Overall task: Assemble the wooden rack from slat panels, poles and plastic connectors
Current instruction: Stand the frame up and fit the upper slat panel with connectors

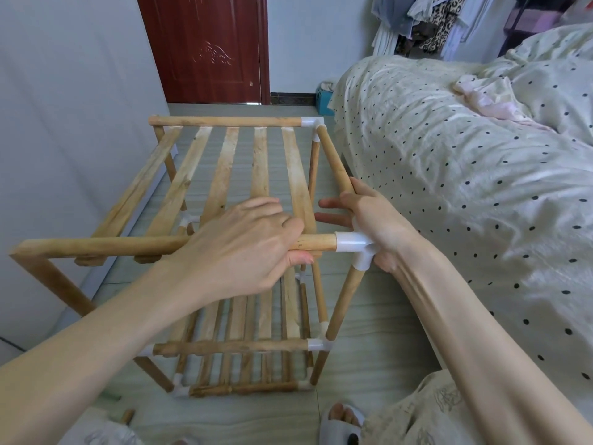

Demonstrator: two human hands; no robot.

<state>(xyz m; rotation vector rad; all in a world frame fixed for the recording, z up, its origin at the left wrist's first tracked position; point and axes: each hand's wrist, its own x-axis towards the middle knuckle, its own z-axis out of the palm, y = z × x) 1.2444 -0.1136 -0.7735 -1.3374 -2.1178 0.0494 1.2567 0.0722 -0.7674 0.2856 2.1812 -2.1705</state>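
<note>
**Top shelf corner goes together**

Head view: the left hand [247,242] curls round the front pole [106,245], seating it in the plastic connector [353,244]; beside that connector, the right hand [369,220] grips the side pole [333,159], fingers partly spread. Next, likely a firm push home.

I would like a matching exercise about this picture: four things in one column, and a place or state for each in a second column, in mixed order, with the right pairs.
Things:
1. left hand
2. right hand
3. door
4. slipper

Places or states:
A. at the bottom edge, on a foot
B. grips the near top pole
C. dark red, closed, behind the rack
D. holds the side pole at the white corner connector

Pairs: 1-B, 2-D, 3-C, 4-A
</note>
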